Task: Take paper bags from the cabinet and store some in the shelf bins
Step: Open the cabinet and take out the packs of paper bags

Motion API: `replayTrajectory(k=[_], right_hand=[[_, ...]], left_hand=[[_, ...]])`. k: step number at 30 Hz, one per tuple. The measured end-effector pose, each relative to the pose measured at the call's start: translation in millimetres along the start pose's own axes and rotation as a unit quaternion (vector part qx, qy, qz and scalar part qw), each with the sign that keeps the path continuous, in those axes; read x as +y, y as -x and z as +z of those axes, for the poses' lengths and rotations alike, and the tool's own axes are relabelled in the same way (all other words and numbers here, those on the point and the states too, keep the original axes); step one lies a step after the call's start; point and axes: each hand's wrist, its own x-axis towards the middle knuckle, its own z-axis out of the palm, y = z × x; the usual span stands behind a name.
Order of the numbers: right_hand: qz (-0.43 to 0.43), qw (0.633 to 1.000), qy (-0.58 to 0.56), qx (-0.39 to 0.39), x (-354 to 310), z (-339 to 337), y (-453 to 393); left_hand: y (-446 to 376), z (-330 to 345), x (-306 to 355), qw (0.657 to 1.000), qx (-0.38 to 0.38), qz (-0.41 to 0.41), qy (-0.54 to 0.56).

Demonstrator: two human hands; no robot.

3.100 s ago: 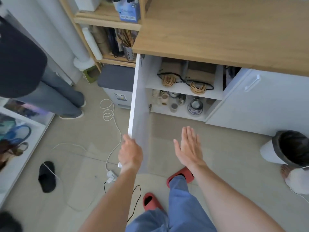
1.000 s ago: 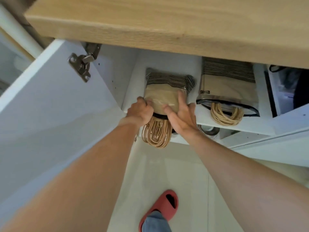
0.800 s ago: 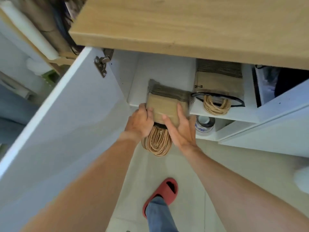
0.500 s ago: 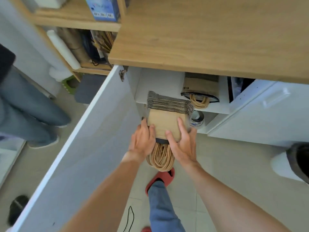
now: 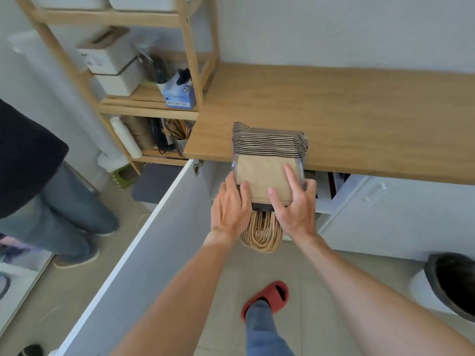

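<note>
The stack of paper bags [image 5: 267, 173], still half on the cabinet shelf 0.5 s ago, had been drawn clear of the cabinet [image 5: 323, 196] and was held level with the counter's [image 5: 334, 119] front edge. It was clamped from both sides: the left hand [image 5: 230, 206] was wrapped on the left edge, the right hand [image 5: 295, 204] was curled round the right edge with fingers laid on top. The bundle was seen as flat brown kraft sheets, with striped folded ends toward the counter and looped twisted-paper handles [image 5: 261, 235] hanging below the hands. The white door [image 5: 144, 253] was left swung open. A wooden shelf unit [image 5: 195, 60] with white boxes [image 5: 110, 60] was brought into view at the counter's left edge
</note>
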Motion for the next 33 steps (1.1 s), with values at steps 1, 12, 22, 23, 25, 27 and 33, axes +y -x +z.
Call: replayTrajectory(k=[1, 12, 22, 23, 25, 27, 33], right_hand=[[0.002, 1.000, -0.001, -0.001, -0.2, 2.3, -17.8], [0.064, 0.991, 0.083, -0.079, 38.7, 57.6, -206.2], [0.015, 0.972, 0.226, -0.061, 60.1, 88.5, -298.9], [0.025, 0.970, 0.232, -0.065, 59.1, 89.8, -301.0], [0.040, 0.967, 0.238, -0.079, 56.7, 90.8, -302.1], [0.053, 0.964, 0.239, -0.103, 55.5, 88.8, -300.4], [0.071, 0.978, 0.191, -0.044, 58.4, 76.8, -266.6]], left_hand=[[-18.8, 3.2, 3.1, 1.000, 0.000, 0.004, -0.008], [-209.4, 69.7, 1.4, 0.995, -0.061, -0.062, -0.047], [-307.3, 112.3, 1.7, 0.985, -0.067, -0.114, -0.113], [-311.4, 112.8, 1.7, 0.984, -0.069, -0.116, -0.118], [-315.7, 112.0, 0.5, 0.982, -0.074, -0.118, -0.126], [-315.4, 111.2, -4.6, 0.982, -0.073, -0.115, -0.131], [-282.0, 96.9, -13.1, 0.991, -0.021, -0.126, -0.051]])
